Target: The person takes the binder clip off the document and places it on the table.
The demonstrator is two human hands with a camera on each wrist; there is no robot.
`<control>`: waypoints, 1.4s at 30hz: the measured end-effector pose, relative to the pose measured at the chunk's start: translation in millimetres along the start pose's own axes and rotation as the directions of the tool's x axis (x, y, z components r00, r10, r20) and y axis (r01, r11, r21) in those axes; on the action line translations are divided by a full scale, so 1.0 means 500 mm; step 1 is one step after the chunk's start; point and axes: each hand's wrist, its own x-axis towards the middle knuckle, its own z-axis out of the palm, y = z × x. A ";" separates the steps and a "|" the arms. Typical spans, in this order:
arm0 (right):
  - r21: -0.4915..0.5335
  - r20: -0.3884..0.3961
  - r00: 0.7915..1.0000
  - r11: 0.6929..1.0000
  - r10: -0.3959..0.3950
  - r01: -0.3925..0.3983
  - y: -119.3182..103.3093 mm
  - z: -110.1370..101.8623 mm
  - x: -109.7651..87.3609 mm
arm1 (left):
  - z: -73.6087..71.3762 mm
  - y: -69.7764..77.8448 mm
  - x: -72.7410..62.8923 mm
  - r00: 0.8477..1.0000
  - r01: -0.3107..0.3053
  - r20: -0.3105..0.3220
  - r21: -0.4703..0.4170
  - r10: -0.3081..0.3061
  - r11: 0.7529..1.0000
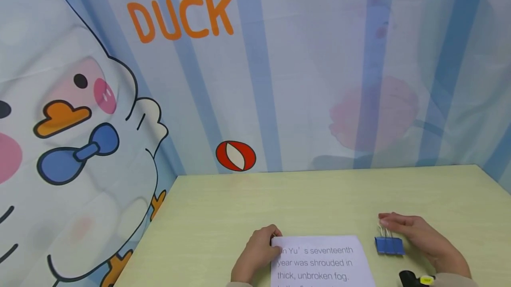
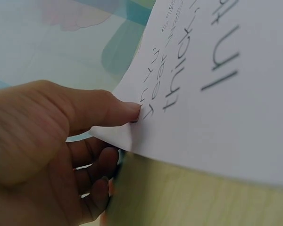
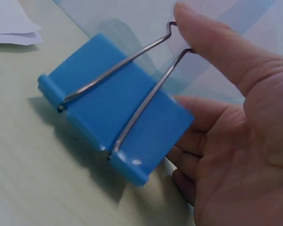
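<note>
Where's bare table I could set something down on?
Bare patches: the table between papers and backdrop, and left of the left hand. Crowded: front right, where the right hand holds the blue binder clip.

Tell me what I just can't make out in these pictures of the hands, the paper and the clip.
- Head view: the bottom edge cuts off the lower part of the paper.
- Head view: the thumb of the left hand covers the start of the top line.
- Right wrist view: the blue clip hides some fingertips of the right hand.
- Right wrist view: print on the paper's corner is too blurred to read.
</note>
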 end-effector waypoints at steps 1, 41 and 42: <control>-0.008 0.002 1.000 1.000 0.001 -0.001 0.000 0.000 0.002 | 0.000 0.000 0.001 1.000 0.000 0.000 -0.001 0.000 1.000; -0.274 0.063 0.985 0.947 -0.159 0.170 0.014 -0.015 0.014 | -0.004 -0.010 0.000 0.999 -0.023 0.025 -0.009 0.023 1.000; -0.274 0.064 0.985 0.947 -0.159 0.171 0.014 -0.016 0.015 | -0.004 -0.010 0.000 0.999 -0.022 0.024 -0.008 0.023 1.000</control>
